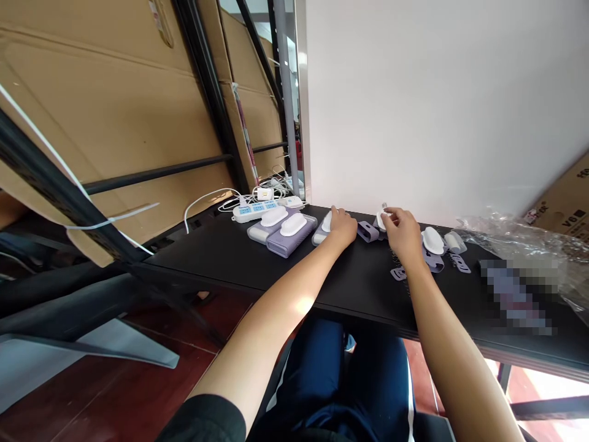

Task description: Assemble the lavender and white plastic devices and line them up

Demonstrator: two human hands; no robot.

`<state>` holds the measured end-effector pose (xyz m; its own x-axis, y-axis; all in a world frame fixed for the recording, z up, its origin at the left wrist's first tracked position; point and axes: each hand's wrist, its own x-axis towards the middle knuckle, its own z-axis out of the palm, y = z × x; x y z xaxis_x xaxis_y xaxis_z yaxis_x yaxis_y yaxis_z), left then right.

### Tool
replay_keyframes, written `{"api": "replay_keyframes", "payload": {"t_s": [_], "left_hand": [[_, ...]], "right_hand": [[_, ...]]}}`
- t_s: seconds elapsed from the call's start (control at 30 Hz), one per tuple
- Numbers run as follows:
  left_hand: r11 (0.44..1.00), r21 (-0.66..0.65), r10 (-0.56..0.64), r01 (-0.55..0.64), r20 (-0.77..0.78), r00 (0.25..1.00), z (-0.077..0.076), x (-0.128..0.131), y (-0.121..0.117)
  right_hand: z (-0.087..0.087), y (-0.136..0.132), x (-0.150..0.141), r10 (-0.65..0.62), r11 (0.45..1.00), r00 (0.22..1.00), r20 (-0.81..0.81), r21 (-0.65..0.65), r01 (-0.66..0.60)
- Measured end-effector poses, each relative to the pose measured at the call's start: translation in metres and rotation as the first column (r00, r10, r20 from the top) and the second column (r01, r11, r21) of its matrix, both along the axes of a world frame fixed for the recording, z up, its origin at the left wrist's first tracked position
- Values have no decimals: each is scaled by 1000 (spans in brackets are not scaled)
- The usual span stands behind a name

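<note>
My left hand point(343, 228) is closed over the right side of a purple device point(319, 237) with a white oval top point(327, 221). Its fingertips are partly hidden behind the hand. A white oval piece point(381, 218) is pinched in my right hand point(403, 236), with a small clear or metallic end sticking up. Between the hands lies a purple open-ended casing point(367, 231). Just right of my right wrist sits another white oval piece point(433, 240) on a purple casing point(434, 263). Two more purple devices point(289, 242) with white oval tops stand side by side to the left.
A white power strip point(255, 210) with tangled cables lies at the back left. Flat purple plates point(461, 264) and a white cylindrical part point(455, 242) lie at the right. Clear plastic wrap point(519, 239) and a cardboard box point(568, 202) occupy the far right. A white panel point(437, 110) borders the black table point(216, 258).
</note>
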<state>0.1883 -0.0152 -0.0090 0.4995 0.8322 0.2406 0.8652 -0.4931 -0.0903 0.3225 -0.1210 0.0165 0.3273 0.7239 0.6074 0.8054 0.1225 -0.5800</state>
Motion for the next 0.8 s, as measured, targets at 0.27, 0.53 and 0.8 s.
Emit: {"api": "replay_keyframes", "payload": {"t_s": [0.27, 0.53, 0.8], "left_hand": [[999, 39, 20, -23, 85, 996, 0, -12, 1], [990, 140, -76, 12, 463, 883, 10, -26, -9], [999, -8, -36, 38, 134, 990, -7, -11, 7]], "right_hand": [[5, 2, 6, 122, 966, 906, -405, 257, -15], [9, 1, 3, 215, 955, 767, -605, 294, -36], [7, 0, 1, 200, 959, 807, -555, 278, -47]]}}
